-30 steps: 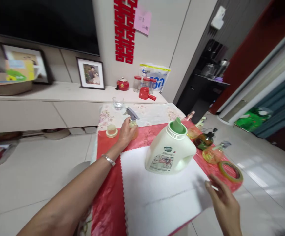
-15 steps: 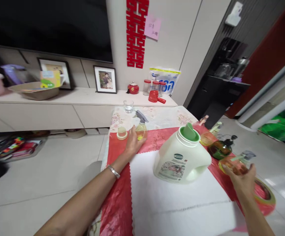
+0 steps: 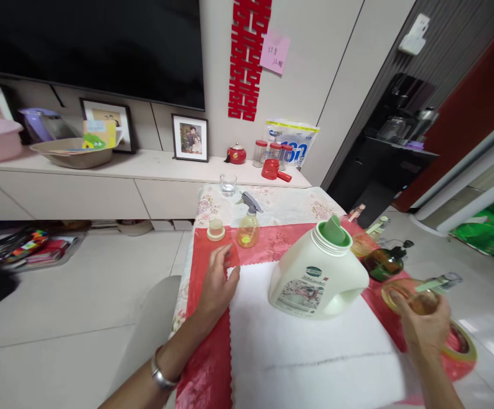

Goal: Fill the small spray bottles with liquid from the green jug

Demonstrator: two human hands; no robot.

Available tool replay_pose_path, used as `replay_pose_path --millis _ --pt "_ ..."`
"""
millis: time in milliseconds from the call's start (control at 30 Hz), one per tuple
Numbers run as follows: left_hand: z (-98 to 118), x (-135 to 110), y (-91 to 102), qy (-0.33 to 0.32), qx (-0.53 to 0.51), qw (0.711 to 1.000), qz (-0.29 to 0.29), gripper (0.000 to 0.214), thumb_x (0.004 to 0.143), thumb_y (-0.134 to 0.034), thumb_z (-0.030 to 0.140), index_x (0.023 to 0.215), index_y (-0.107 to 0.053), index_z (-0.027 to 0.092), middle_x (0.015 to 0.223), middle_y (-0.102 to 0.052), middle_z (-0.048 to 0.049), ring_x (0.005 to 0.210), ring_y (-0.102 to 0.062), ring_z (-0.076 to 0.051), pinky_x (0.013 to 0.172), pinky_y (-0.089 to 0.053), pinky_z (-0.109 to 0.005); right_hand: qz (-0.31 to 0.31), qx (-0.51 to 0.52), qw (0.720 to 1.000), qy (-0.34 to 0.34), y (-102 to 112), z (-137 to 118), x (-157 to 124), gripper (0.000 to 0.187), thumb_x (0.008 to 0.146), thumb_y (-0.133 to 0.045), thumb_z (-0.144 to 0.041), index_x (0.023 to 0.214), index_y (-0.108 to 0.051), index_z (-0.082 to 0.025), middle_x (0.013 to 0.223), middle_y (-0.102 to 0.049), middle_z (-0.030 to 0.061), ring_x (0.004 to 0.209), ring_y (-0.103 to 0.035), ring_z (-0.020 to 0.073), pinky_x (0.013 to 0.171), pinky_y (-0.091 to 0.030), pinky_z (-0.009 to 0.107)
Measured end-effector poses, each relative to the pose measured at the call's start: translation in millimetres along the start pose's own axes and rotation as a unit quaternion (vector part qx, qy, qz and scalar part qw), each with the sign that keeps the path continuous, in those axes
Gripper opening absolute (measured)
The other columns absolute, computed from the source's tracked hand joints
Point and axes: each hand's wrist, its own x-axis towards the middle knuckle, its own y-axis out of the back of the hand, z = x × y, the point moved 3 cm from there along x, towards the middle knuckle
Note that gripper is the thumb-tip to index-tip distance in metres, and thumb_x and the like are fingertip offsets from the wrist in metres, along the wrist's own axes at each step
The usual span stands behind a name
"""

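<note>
A round amber plastic spray bottle with a grey trigger head (image 3: pixel 417 295) stands near the right edge of the counter (image 3: pixel 212 363), just in front of a roll of yellowish tape (image 3: pixel 464 346). The right hand (image 3: pixel 426 324) wraps around it from the near side, its grip closed on the amber body, though blur there makes the exact finger placement hard to read.

The left hand (image 3: pixel 218 279) lies flat on the red patterned cloth (image 3: pixel 204 369) at the edge of a white scalloped sheet (image 3: pixel 306 358), fingers spread and holding nothing. A silver bracelet (image 3: pixel 161 375) circles that wrist. Just beyond the fingertips stands a small yellow spray bottle with a grey trigger (image 3: pixel 248 227), apart from the hand, and to its left a small pale round lid (image 3: pixel 216 229).

A large cream jug with a green spout cap (image 3: pixel 317 272) stands on the white sheet between the two hands. Behind the amber bottle sit a dark green pump bottle (image 3: pixel 385 262) and a clear glass (image 3: pixel 228 184) farther back.
</note>
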Motion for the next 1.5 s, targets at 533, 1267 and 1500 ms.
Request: replay_pose_path --millis 533,1267,1500 --pt "137.9 -62.7 -13.4 0.021 -0.322 0.855 -0.407 0.035 0.096 -0.058 0.036 0.128 -0.068 0.025 0.131 -0.069 -0.0102 0.127 -0.061 -0.029 0.111 -0.045 -0.046 -0.507 0.374 0.755 -0.184 64.5 -114.5 -221.7 0.102 0.054 -0.088 -0.047 0.144 -0.047 -0.025 0.131 -0.062 0.0151 0.117 -0.061 0.0390 0.094 -0.051 0.053" --pt "136.0 -69.5 -8.2 0.155 -0.446 0.837 -0.276 0.054 0.061 -0.095 0.040 0.096 -0.058 0.021 0.090 -0.071 -0.0016 0.088 -0.063 -0.018 0.080 -0.047 -0.029 -0.579 0.378 0.722 -0.036 30.0 -151.3 -231.1 0.101 0.068 -0.081 -0.043 0.156 -0.035 -0.025 0.158 -0.037 0.0100 0.147 -0.033 0.0338 0.120 -0.033 0.044" --pt "122.0 -64.3 1.8 0.121 -0.432 0.792 -0.414 0.034 0.089 -0.072 0.043 0.116 -0.072 0.022 0.122 -0.070 -0.0092 0.116 -0.062 -0.026 0.101 -0.046 -0.038 -0.581 0.376 0.722 -0.013 30.4 -144.0 -231.2 0.103 0.070 -0.078 -0.056 0.158 -0.034 -0.024 0.163 -0.027 0.0086 0.153 -0.021 0.0343 0.122 -0.031 0.046"
